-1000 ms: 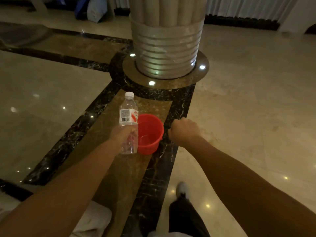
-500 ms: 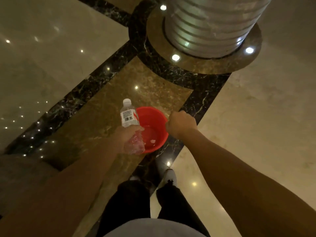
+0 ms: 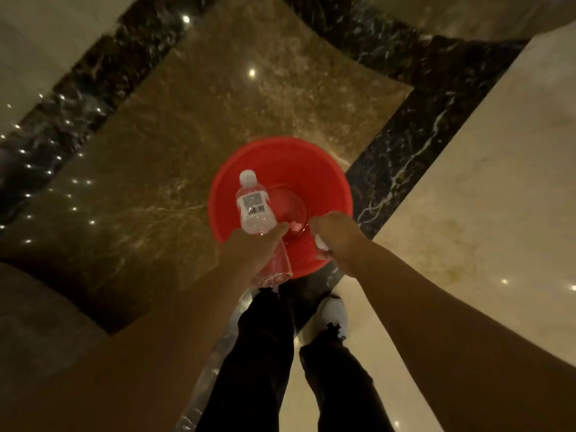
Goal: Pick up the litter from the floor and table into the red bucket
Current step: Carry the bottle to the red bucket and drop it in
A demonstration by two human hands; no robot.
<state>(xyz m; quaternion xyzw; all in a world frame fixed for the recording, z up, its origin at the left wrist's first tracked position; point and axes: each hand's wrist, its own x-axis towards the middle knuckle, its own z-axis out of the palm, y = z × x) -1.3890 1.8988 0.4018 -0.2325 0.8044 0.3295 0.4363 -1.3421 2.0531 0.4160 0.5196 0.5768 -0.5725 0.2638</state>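
The floor was polished marble. A brown marble panel (image 3: 218, 120) filled the middle and far ground, framed by a black white-veined border (image 3: 414, 151) running along its left and right sides. Cream marble slabs (image 3: 486, 188) lay to the right. Small ceiling-light reflections (image 3: 252, 72) dotted the glossy surface.

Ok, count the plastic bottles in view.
1. The plastic bottle is in the left hand, over the red bucket. Anything beneath it is hidden.

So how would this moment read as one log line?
left hand: holds bottle over red bucket | right hand: grips bucket rim | bottle: unreleased
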